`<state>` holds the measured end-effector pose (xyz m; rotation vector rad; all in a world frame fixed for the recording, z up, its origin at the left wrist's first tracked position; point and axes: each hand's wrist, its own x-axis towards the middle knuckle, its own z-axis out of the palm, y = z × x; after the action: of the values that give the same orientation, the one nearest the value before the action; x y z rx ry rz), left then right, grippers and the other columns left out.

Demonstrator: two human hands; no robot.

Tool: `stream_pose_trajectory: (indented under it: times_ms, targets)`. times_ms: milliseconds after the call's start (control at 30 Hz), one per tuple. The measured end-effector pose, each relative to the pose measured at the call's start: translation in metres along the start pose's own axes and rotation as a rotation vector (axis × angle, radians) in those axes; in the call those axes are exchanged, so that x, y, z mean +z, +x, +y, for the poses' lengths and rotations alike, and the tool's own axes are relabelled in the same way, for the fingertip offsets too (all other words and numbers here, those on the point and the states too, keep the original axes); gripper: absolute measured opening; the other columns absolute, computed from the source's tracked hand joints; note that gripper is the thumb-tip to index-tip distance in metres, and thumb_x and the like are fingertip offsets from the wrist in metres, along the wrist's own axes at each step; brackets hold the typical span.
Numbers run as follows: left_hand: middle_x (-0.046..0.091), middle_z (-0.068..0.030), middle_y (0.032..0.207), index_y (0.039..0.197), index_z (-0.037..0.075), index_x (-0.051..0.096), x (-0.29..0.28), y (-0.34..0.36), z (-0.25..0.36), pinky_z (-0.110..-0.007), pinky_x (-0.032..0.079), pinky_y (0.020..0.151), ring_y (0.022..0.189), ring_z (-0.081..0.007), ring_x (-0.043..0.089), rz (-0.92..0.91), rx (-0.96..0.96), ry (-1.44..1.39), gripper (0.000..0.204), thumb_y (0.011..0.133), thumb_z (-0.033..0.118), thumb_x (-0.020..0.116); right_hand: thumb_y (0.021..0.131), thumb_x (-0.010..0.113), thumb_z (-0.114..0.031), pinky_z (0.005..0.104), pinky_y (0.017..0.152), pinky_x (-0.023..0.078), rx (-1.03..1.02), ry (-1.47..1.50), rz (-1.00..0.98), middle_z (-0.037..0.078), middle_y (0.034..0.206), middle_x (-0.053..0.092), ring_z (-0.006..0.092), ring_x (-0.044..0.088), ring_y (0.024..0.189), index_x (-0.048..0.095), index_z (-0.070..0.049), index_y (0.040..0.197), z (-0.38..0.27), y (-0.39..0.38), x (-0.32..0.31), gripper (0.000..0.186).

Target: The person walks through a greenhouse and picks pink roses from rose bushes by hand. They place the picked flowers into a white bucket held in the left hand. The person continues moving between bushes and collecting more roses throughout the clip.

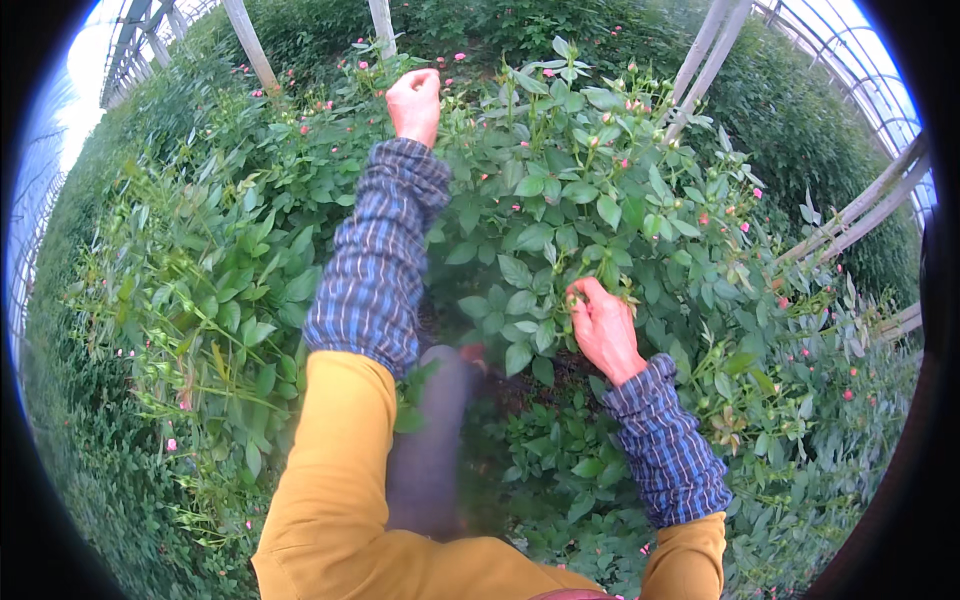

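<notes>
- Among the rose bushes (560, 200) of a greenhouse row, the person leans over dense green foliage dotted with small pink buds (460, 57).
- Left hand (415, 100) is raised high over the far side of the bushes, curled into a fist; it seems to grip the top of a stem, though what lies inside the fist is hidden.
- Right hand (603, 325) sits lower, deep in the leaves near the middle of the bush, fingers (580, 292) pressed together and pinching a green stem (612, 275) or side shoot among the leaflets.
- Both forearms wear blue plaid sleeve covers (375, 270) over mustard-yellow sleeves (330, 470).
- A blurred dark shape (430, 440) hangs close under the camera between the arms; what it is cannot be told.
- To do this step well, I judge it best to hold the tall stem steady with the upper hand, keep the lower pinch close to the joint, and mind thorns and neighbouring buds.
- White slanted support posts (250, 45) and the greenhouse frame (860, 205) stand at the top and right.
- No packages, labels or signs are visible anywhere.
</notes>
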<state>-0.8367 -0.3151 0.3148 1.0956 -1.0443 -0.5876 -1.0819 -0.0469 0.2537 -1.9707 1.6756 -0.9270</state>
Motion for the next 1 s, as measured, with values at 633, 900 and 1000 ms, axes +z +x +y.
stream_pose_trajectory:
  times_ms: [633, 900, 1000]
  targets:
    - [0.06, 0.0009, 0.075, 0.098, 0.002, 0.061, -0.023, -0.013, -0.049, -0.022, 0.044, 0.061, 0.068, -0.0058, 0.054, -0.957, -0.01, 0.232, 0.019, 0.081, 0.007, 0.066, 0.086, 0.058, -0.012, 0.0278, 0.049, 0.037, 0.144, 0.095, -0.086, 0.004, 0.057, 0.05, 0.0116, 0.046, 0.051, 0.059, -0.004, 0.096, 0.016, -0.008, -0.006, 0.013]
    - [0.064, -0.0031, 0.078, 0.098, 0.002, 0.059, -0.029, -0.022, -0.05, -0.022, 0.044, 0.058, 0.068, -0.008, 0.058, -0.832, -0.218, 0.053, 0.018, 0.082, 0.009, 0.066, 0.087, 0.058, -0.01, 0.022, 0.048, 0.032, 0.156, 0.118, -0.09, -0.004, 0.06, 0.046, 0.0037, 0.038, 0.053, 0.059, -0.003, 0.096, 0.016, -0.008, -0.007, 0.011]
    - [0.064, -0.0045, 0.078, 0.1, 0.002, 0.059, -0.031, -0.026, -0.054, -0.022, 0.044, 0.056, 0.066, -0.0085, 0.058, -0.767, -0.265, -0.116, 0.019, 0.083, 0.009, 0.064, 0.088, 0.057, -0.009, 0.0212, 0.047, 0.033, 0.173, 0.173, -0.101, -0.004, 0.061, 0.048, 0.0029, 0.039, 0.053, 0.058, -0.003, 0.097, 0.016, -0.008, -0.006, 0.011]
